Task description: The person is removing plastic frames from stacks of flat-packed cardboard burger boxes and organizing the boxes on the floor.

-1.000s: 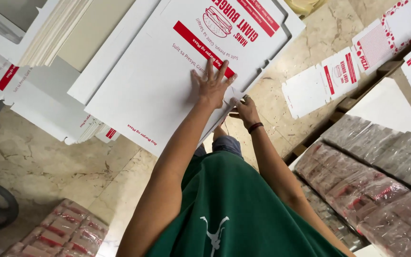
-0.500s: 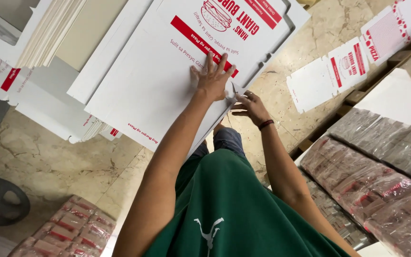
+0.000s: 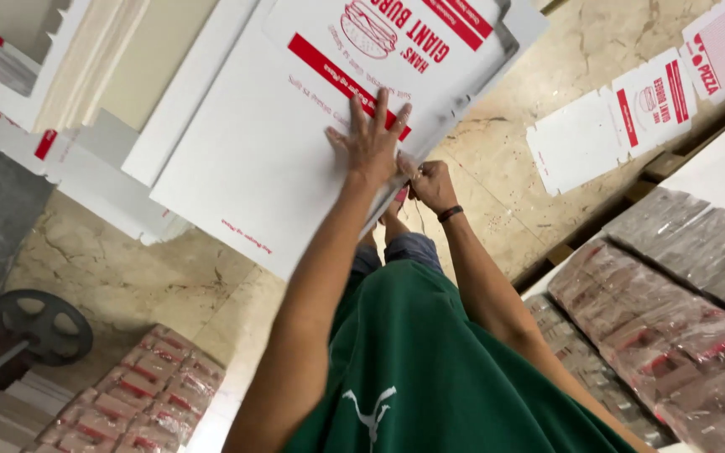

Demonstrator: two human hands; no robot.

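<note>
Across the marble floor (image 3: 127,277), with everything placed against the big white cardboard sheet (image 3: 253,176):

Marble floor, beige and veined, under and around the sheet. Wrapped bundles of red-and-white stock (image 3: 681,310), well to the right of the sheet and lower, in shiny plastic rows. Big white cardboard sheet itself, flat and unfolded, with a red stripe and a burger drawing near its upper end, tilted across the middle of the view, lying on further white sheets. Green shirt (image 3: 430,369), below the sheet. Stack of plain white sheets (image 3: 77,75), up to the left of the big sheet, edges fanned. More wrapped packs (image 3: 140,403), down to the left of the sheet. Smaller flat carton blank (image 3: 623,117), off to the right of the sheet on the bare floor. Dark metal wheel (image 3: 42,323), far below and left of the sheet.

Left hand (image 3: 372,143), fingers spread wide, palm pressed flat on the sheet beside its red stripe, gripping nothing. Right hand (image 3: 431,183), just at the sheet's right-hand edge, fingers curled and pinching that edge; touching the left hand's wrist side. Dark wristband (image 3: 450,213), on the right wrist, just below that edge.
</note>
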